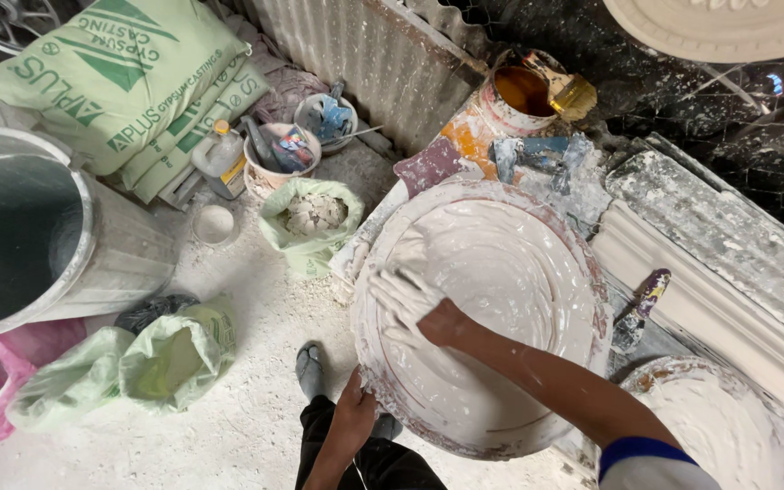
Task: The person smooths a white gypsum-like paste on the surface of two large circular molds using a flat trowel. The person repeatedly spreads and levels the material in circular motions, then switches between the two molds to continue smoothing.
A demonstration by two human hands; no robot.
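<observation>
Right hand [406, 299] was flat on wet white plaster inside the big round mould [487, 313], fingers spread, palm down, on the left half of the mould's inner face. Hand coated white up to the wrist. Left hand [356, 404] gripped the mould's near-left rim, fingers curled over the edge; can't tell how tight.

The mould sat tilted, centre of scene, its far edge leaning towards the corrugated metal sheet [365, 54]. Concentric ridges showed in the plaster on the right side of the mould.

Far of the mould: a paint-stained can [501, 109] with brown liquid, a brush [566, 91] resting across its top. Just beside it, a blue scraper [537, 154] lay on plaster-crusted clutter.

Right: long white cornice moulding [700, 290] ran diagonally, a crusted plank [728, 227] beside it on the far side. A small stained-handle tool [641, 308] lay between the mould and the cornice. A second round plaster piece [728, 426] sat near right, partly cut off by the frame.

Left: large metal bin [47, 236], green gypsum sacks [129, 82] stacked far left. Two small tubs [297, 136] with tools stood beside the sacks, a plastic jug [221, 159] next to them. A green bag of plaster chunks [312, 218] was just left of the mould, apart from it. More green bags [138, 363] and a pink bag [2, 381] lay near left.

The person's grey-socked foot [310, 367] stood on the dusty floor [247, 308], just left of the mould's near edge.
</observation>
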